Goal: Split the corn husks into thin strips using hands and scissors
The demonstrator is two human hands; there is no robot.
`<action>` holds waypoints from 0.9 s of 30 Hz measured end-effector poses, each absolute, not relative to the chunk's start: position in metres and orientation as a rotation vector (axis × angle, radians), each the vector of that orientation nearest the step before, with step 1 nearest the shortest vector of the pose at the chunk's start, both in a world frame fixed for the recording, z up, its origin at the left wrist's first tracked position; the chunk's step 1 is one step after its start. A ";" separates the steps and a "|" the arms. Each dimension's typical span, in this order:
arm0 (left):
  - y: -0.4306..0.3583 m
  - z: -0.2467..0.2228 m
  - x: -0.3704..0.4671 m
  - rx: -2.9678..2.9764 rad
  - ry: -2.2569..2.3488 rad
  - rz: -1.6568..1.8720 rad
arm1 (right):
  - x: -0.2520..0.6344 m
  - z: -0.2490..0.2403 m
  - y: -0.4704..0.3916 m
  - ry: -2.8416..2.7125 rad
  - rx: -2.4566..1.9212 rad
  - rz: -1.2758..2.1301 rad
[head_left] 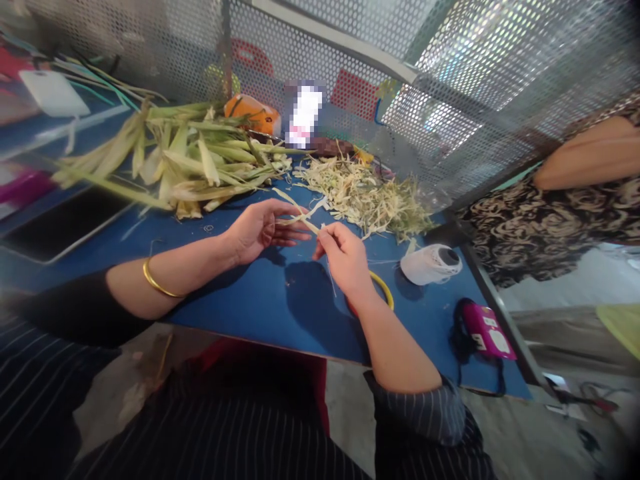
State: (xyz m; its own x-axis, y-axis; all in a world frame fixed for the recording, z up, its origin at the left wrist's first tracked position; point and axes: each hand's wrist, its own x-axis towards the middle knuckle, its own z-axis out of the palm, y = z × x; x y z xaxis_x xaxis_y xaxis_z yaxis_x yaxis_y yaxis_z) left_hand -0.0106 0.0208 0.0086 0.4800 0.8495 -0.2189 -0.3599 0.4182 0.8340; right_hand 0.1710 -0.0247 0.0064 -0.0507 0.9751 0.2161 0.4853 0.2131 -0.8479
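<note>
Caught mid-work above a blue tabletop (230, 303), with slender corn-husk strips (306, 219) crossed between both hands.

From left: a dark-screened device (65, 223); a heap of whole-looking corn husks (200, 157), seemingly left to be worked; the left hand (257, 230), loosely spread, with thumb and fingers parted and the strips crossing the gap; the right hand (345, 257), pinching a strip between thumb and forefinger near the crossing; behind it, a pile of shredded husk (365, 190), apparently torn down already; past the wrist, a yellow ring (384, 288), partly hidden; then a cone of white thread (427, 265), with a strand trailing toward the right hand, and a magenta device (490, 331). Judging by loose ends, seemingly early on this piece; finished work, if any, impossible to pick out.
</note>
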 end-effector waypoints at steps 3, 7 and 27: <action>0.020 0.006 -0.010 0.949 0.820 0.864 | 0.171 0.005 -0.025 -1.759 -1.412 0.644; 0.018 0.002 -0.006 1.098 0.944 0.894 | 0.169 0.006 -0.025 -1.845 -1.438 0.564; 0.019 -0.003 -0.006 0.802 0.691 0.820 | 0.175 -0.001 -0.012 -1.803 -1.236 0.494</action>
